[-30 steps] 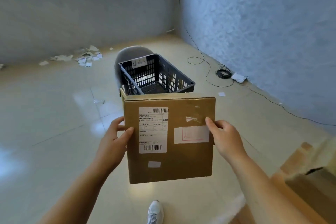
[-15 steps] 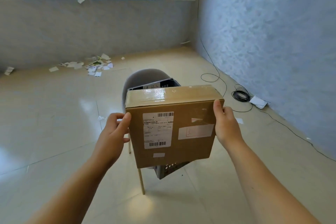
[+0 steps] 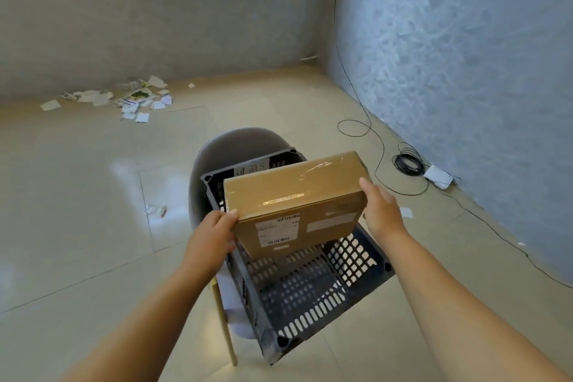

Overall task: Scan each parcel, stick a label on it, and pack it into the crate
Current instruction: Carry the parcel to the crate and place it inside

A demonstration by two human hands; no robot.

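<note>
A flat brown cardboard parcel with white labels on its near face stands tilted on edge, its lower edge inside the dark slatted crate. My left hand grips the parcel's left edge, thumb on the top corner. My right hand holds its right edge, fingers hidden behind the box. The crate sits on a grey chair and nothing else shows in its visible part.
Scraps of paper lie scattered on the tiled floor by the far wall. A black cable coil and a white adapter lie near the right wall. A wooden chair leg shows below the crate.
I have stepped closer and the view now looks down into the crate. Both hands have lowered the parcel forward, tipping its top face towards me, into the crate.
</note>
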